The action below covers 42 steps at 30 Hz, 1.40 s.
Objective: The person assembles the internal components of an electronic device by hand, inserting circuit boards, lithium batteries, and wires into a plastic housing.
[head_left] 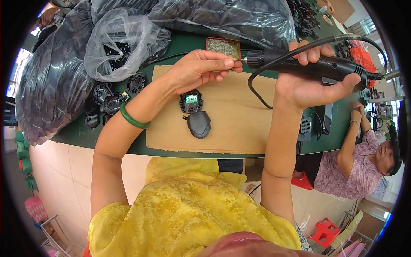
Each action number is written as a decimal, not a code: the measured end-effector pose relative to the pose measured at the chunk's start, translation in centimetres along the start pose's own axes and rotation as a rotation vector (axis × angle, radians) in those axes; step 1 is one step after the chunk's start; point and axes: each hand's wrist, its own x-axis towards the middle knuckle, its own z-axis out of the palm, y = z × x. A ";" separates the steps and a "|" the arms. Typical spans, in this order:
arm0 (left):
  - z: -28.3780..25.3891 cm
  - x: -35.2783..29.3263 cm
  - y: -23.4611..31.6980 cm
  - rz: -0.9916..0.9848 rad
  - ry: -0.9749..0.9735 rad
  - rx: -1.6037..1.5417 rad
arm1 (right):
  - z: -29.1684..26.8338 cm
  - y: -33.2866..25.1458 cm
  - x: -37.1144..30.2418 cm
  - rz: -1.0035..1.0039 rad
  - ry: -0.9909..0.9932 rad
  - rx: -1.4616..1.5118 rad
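My right hand point(306, 73) is wrapped round a black electric screwdriver point(274, 58), held level with its bit pointing left. At the tip of that bit, the thumb and fingers of my left hand point(205, 68) are pinched together; whether a screw is between them is too small to tell. Below my left hand, an opened black plastic housing point(191, 101) with a small green circuit board lies on a cardboard sheet point(239, 111). Thin wires run from it to a dark rounded shell point(199, 125) just nearer to me. Behind the bit sits a tray of small screws point(223, 47).
Large clear bags of black parts point(218, 19) line the table's far side, with a smaller open bag point(124, 47) at the left. Several black housings point(109, 98) lie left of the cardboard. The screwdriver's cable point(252, 85) loops over the work area. A co-worker point(349, 162) sits at the right.
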 end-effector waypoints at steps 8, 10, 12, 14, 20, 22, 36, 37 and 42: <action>0.4 -0.3 0.6 0.028 0.174 0.575 | -0.2 -0.6 -0.1 0.004 0.018 -0.022; 0.3 -0.2 0.6 0.052 0.278 0.706 | -0.3 -0.5 0.1 0.010 0.025 -0.026; 0.5 0.1 0.1 0.442 0.260 0.721 | -0.4 -0.5 0.1 -0.023 0.007 -0.053; 1.2 -0.2 0.1 0.520 0.224 0.745 | -0.2 -0.5 -0.1 -0.002 0.019 -0.024; 0.2 0.0 -0.4 0.534 0.167 0.653 | -0.1 -0.2 0.0 0.009 0.011 -0.004; 0.5 -0.3 -0.3 0.472 0.185 0.638 | -0.1 -0.2 -0.1 0.004 0.016 -0.008; 0.9 -1.0 -0.2 0.502 0.205 0.727 | 0.2 0.5 -0.9 0.016 -0.069 -0.082; 0.7 -1.1 0.0 0.498 0.215 0.723 | 0.2 0.7 -0.9 0.026 -0.069 -0.082; 1.0 -3.0 1.3 0.434 0.222 1.147 | -0.4 0.0 -0.7 0.053 -0.065 -0.072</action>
